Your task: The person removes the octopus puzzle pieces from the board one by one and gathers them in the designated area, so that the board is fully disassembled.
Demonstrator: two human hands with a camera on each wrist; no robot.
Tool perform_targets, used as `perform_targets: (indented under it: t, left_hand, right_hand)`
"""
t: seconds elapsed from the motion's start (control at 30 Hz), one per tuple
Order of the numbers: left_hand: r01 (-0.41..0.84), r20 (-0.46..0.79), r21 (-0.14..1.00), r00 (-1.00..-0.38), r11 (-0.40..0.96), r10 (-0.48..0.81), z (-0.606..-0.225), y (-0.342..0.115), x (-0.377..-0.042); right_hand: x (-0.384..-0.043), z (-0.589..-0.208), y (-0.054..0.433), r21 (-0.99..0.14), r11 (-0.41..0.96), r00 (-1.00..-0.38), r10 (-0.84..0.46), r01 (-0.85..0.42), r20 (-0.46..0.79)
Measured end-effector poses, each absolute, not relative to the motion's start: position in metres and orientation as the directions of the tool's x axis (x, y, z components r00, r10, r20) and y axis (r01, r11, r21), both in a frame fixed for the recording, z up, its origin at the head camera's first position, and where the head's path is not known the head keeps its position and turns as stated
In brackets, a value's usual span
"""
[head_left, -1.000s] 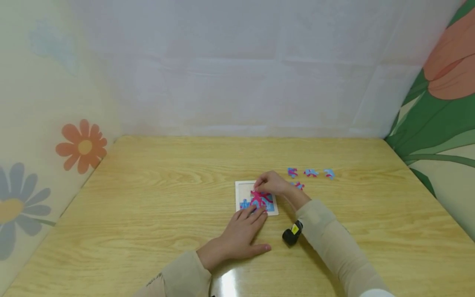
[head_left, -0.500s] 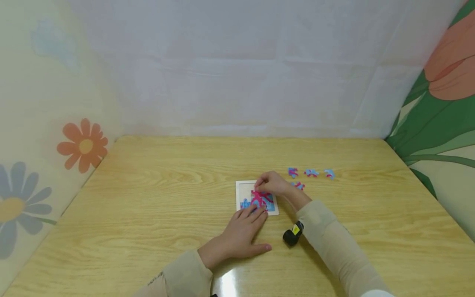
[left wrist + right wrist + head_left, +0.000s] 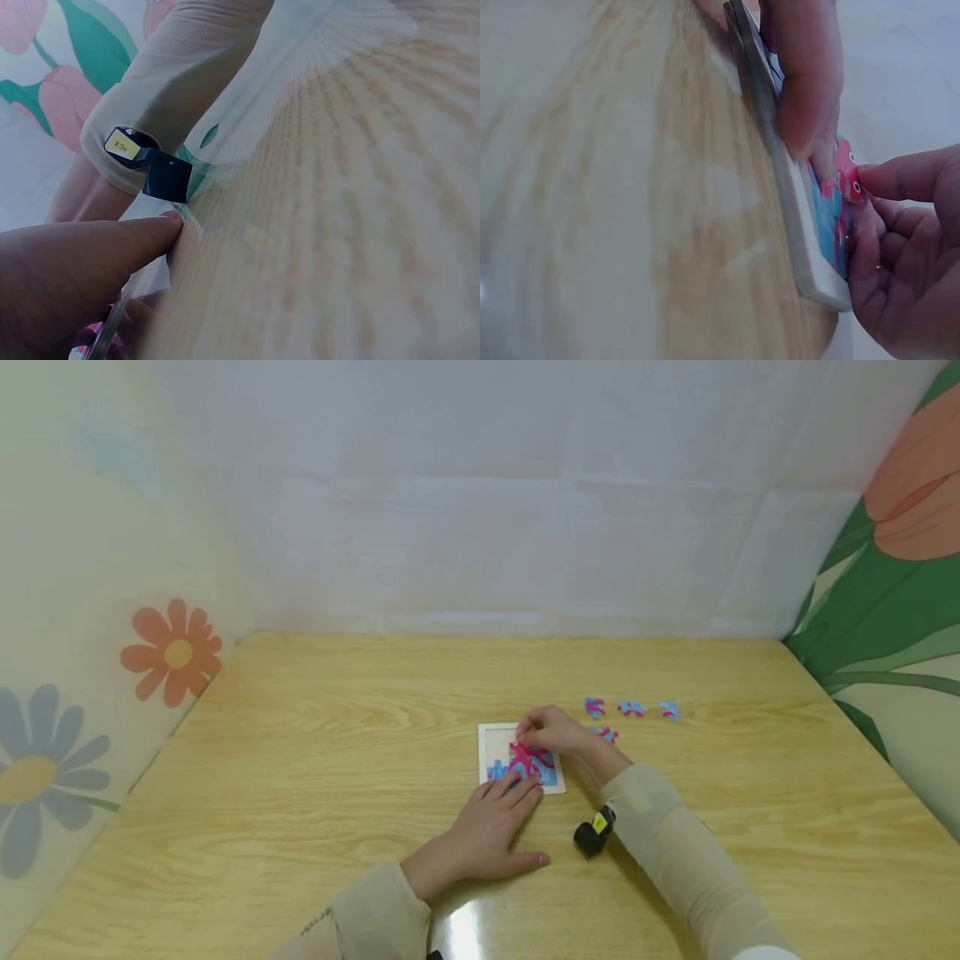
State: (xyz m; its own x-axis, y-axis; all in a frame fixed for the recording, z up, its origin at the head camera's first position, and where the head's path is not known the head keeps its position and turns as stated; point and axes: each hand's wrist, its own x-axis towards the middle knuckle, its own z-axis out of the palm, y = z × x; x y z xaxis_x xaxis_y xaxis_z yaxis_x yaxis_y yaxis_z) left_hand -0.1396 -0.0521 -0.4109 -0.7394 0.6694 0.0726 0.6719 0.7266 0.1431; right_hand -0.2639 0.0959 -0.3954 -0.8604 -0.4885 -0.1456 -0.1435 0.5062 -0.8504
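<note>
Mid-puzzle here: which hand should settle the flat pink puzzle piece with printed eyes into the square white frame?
Right, I'd judge: the right hand pinches that pink piece at the white frame, whereas the left hand lies over the frame's near edge, fingers outstretched, seemingly better suited to steadying.

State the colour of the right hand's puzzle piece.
The puzzle piece shows pinkish red, clearest in the right wrist view.

A glossy, yellowish wood-grain tabletop [image 3: 300,760] carries a bright white glare [image 3: 463,931] at its near edge. Behind it hangs a creased white sheet [image 3: 487,510], flanked by a cream left wall [image 3: 67,560] with painted flowers [image 3: 177,652] and a right wall [image 3: 937,727] bearing a coral tulip [image 3: 918,502].
</note>
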Motion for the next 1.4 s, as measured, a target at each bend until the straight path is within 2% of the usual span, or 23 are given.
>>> perform_targets:
  t: [0.23, 0.77, 1.17, 1.4]
  left_hand:
    - [0.674, 0.074, 0.139, -0.737, 0.725, 0.671, -0.4105, -0.0523, -0.1401]
    - [0.668, 0.064, 0.146, -0.743, 0.730, 0.667, -0.4083, -0.0519, -0.1386]
    - [0.669, 0.076, 0.155, -0.742, 0.727, 0.666, -0.4064, -0.0523, -0.1372]
    - [0.674, 0.085, 0.157, -0.738, 0.722, 0.670, -0.4075, -0.0532, -0.1376]
  right_hand:
    - [-0.2631, -0.3925, 0.0970, -0.874, 0.464, -0.840, -0.524, -0.146, -0.138]
    - [-0.2606, -0.3909, 0.0968, -0.886, 0.453, -0.844, -0.511, -0.101, -0.165]
    - [-0.2598, -0.3901, 0.1014, -0.919, 0.384, -0.811, -0.564, -0.091, -0.156]
    - [-0.2608, -0.3895, 0.1026, -0.903, 0.421, -0.807, -0.561, -0.086, -0.185]
